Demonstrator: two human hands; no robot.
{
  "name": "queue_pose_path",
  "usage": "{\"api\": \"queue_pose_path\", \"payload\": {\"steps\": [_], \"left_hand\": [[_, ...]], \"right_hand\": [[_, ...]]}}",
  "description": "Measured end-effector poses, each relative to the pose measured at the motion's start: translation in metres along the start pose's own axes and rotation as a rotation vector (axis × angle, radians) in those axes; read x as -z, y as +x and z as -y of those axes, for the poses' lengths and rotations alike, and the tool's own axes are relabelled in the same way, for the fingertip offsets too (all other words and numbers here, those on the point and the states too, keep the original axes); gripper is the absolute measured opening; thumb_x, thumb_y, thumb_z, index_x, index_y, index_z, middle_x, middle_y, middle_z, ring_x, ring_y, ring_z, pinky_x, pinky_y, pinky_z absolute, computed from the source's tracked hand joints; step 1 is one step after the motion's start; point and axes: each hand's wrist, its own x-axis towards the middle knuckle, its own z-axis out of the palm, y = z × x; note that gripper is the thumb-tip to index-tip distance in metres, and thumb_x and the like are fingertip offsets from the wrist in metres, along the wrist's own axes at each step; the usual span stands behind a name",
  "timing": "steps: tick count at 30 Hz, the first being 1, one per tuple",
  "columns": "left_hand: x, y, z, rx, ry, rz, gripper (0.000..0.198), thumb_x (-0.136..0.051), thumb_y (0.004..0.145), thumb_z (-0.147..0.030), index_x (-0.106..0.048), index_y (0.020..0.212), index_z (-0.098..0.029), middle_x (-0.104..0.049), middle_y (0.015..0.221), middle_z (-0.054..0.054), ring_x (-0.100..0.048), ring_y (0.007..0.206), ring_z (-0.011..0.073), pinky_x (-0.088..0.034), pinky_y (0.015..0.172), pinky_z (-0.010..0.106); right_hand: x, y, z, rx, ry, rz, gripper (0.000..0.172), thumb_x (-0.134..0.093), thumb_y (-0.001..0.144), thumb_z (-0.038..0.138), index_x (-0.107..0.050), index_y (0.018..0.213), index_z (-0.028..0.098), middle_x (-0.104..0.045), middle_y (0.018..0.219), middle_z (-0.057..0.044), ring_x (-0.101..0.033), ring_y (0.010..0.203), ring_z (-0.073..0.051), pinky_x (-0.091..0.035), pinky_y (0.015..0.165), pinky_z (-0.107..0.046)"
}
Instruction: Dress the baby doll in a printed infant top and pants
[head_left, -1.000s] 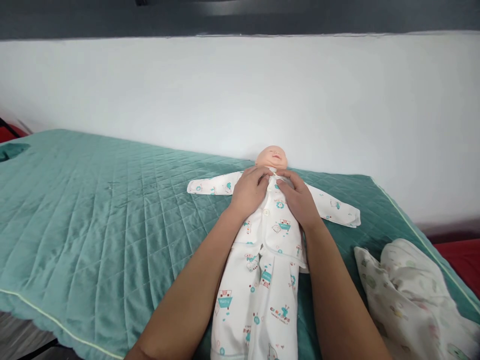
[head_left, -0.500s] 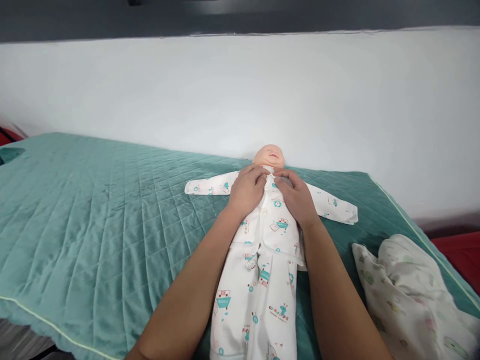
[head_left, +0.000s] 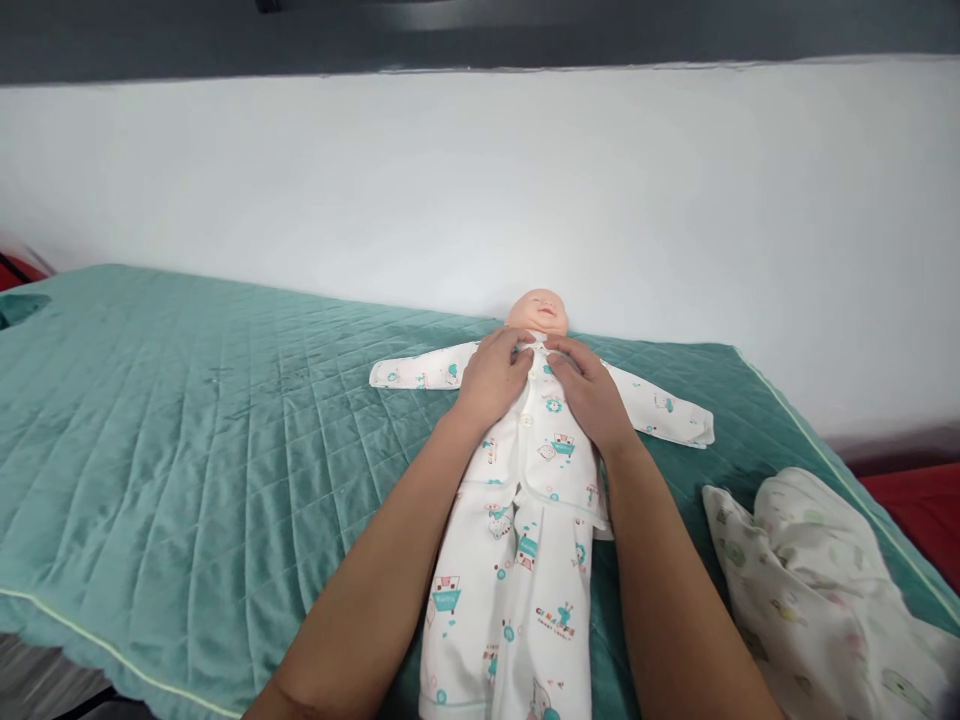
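A baby doll point(head_left: 538, 312) lies on its back, its head against the wall side. It wears a white printed shirt point(head_left: 559, 470) with buttons down the front and matching white pants point(head_left: 506, 620). My left hand point(head_left: 496, 375) lies on the left half of the chest, fingers bent and thumb close to the index at the shirt's collar. Across the neckline, my right hand point(head_left: 589, 385) pinches the other collar edge between thumb and index. The small bits of cloth in both grips are partly hidden. Both sleeves stretch outward on the bed.
A green quilted cover point(head_left: 225, 440) lies under the doll. At the lower right sits a bunched white printed cloth point(head_left: 817, 570). Behind rises a white wall point(head_left: 450, 190) with a dark band above. Something red point(head_left: 919, 515) shows beyond the right edge.
Both hands stay at the collar, with only slight finger movement. The doll and the bunched cloth lie as before; the view has shifted very slightly.
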Motion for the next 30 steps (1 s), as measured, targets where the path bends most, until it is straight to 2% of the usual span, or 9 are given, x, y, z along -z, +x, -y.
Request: {"api": "queue_pose_path", "payload": {"steps": [3, 7, 12, 15, 19, 24, 27, 30], "left_hand": [[0.002, 0.008, -0.001, 0.017, -0.063, 0.055, 0.024, -0.055, 0.091, -0.019, -0.068, 0.111, -0.021, -0.069, 0.127, 0.005, -0.060, 0.122, 0.0211, -0.044, 0.108, 0.035], [0.003, 0.021, -0.002, 0.044, -0.135, 0.125, 0.016, -0.062, 0.086, -0.021, -0.071, 0.099, -0.021, -0.072, 0.123, 0.004, -0.063, 0.118, 0.0207, -0.045, 0.107, 0.033], [0.002, 0.025, -0.003, 0.128, -0.103, 0.108, 0.014, -0.066, 0.080, -0.022, -0.071, 0.093, -0.023, -0.073, 0.118, 0.001, -0.065, 0.114, 0.0220, -0.046, 0.105, 0.035], [0.001, 0.022, -0.002, 0.079, -0.052, 0.075, 0.018, -0.062, 0.082, -0.021, -0.071, 0.098, -0.024, -0.072, 0.119, 0.001, -0.064, 0.115, 0.0223, -0.046, 0.106, 0.036], [0.002, 0.018, 0.000, -0.059, -0.082, 0.077, 0.025, -0.055, 0.088, -0.017, -0.072, 0.106, -0.024, -0.071, 0.123, 0.002, -0.062, 0.120, 0.0194, -0.044, 0.109, 0.033], [0.006, 0.010, 0.001, -0.170, -0.058, 0.093, 0.026, -0.048, 0.094, -0.017, -0.072, 0.100, -0.022, -0.071, 0.123, 0.004, -0.061, 0.122, 0.0189, -0.042, 0.111, 0.034], [0.006, 0.004, -0.001, -0.171, 0.052, 0.112, 0.028, -0.045, 0.096, -0.019, -0.073, 0.100, -0.024, -0.070, 0.127, 0.003, -0.059, 0.125, 0.0210, -0.040, 0.114, 0.038], [0.006, -0.005, -0.004, -0.149, 0.071, 0.073, 0.030, -0.043, 0.097, -0.020, -0.070, 0.111, -0.023, -0.067, 0.133, 0.003, -0.055, 0.129, 0.0210, -0.039, 0.115, 0.038]], "right_hand": [[0.000, 0.001, -0.002, -0.009, -0.009, 0.009, 0.029, -0.055, 0.090, 0.038, -0.069, 0.113, 0.027, -0.065, 0.133, -0.004, -0.053, 0.129, -0.027, -0.033, 0.116, -0.049], [0.000, 0.001, -0.003, -0.018, -0.010, 0.019, 0.030, -0.054, 0.091, 0.039, -0.068, 0.116, 0.028, -0.064, 0.134, -0.003, -0.052, 0.131, -0.026, -0.033, 0.117, -0.049], [0.000, 0.000, -0.002, -0.034, -0.001, 0.018, 0.028, -0.055, 0.091, 0.039, -0.068, 0.113, 0.027, -0.065, 0.133, -0.003, -0.053, 0.130, -0.026, -0.033, 0.117, -0.048], [0.000, 0.000, -0.002, -0.032, 0.013, 0.012, 0.027, -0.056, 0.090, 0.040, -0.068, 0.111, 0.027, -0.066, 0.132, -0.004, -0.054, 0.128, -0.025, -0.033, 0.117, -0.048], [0.000, -0.001, -0.002, -0.041, 0.028, 0.008, 0.027, -0.057, 0.090, 0.042, -0.067, 0.112, 0.028, -0.066, 0.131, -0.003, -0.054, 0.128, -0.025, -0.033, 0.116, -0.048], [-0.001, -0.003, 0.001, -0.007, 0.049, -0.037, 0.027, -0.060, 0.087, 0.038, -0.066, 0.111, 0.026, -0.066, 0.129, -0.005, -0.055, 0.126, -0.024, -0.035, 0.115, -0.046], [-0.003, -0.008, 0.004, 0.019, 0.071, -0.064, 0.027, -0.061, 0.086, 0.035, -0.064, 0.112, 0.025, -0.064, 0.130, -0.005, -0.055, 0.127, -0.023, -0.035, 0.116, -0.045], [-0.003, -0.017, 0.007, 0.027, 0.074, -0.053, 0.030, -0.061, 0.087, 0.034, -0.063, 0.116, 0.026, -0.063, 0.132, -0.005, -0.053, 0.130, -0.023, -0.034, 0.117, -0.046]]}}
